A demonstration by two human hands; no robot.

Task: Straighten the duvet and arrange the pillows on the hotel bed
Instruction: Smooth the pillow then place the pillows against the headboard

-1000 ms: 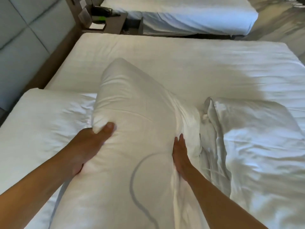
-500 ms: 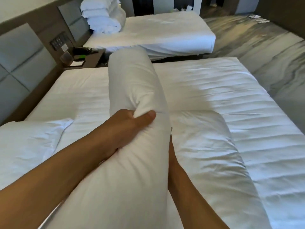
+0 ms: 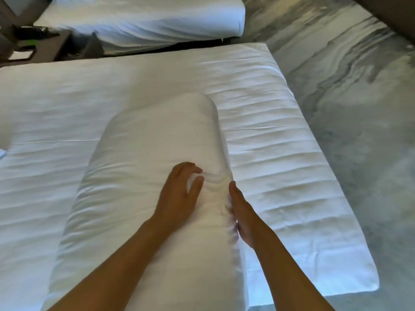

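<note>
A long white pillow (image 3: 146, 176) lies on the white duvet (image 3: 280, 176) of the near bed, its length pointing away from me. My left hand (image 3: 179, 198) rests on top of its right half, thumb and fingers curled into the cover, which bunches between them. Along the pillow's right edge my right hand (image 3: 242, 212) presses in, with its fingers partly hidden under the side. The fabric wrinkles between the two hands. The duvet is spread flat with shallow creases. A bit of a second pillow (image 3: 3, 140) shows at the far left edge.
A second bed (image 3: 157, 16) with white bedding stands beyond a narrow gap. A dark nightstand (image 3: 33, 48) with small items sits at the upper left. Grey marbled floor (image 3: 359, 108) runs along the bed's right side and foot.
The pillow, held raised and upright half a second ago, now lies flat on the duvet. My left hand has shifted from its side to its top. My view has tilted down.
</note>
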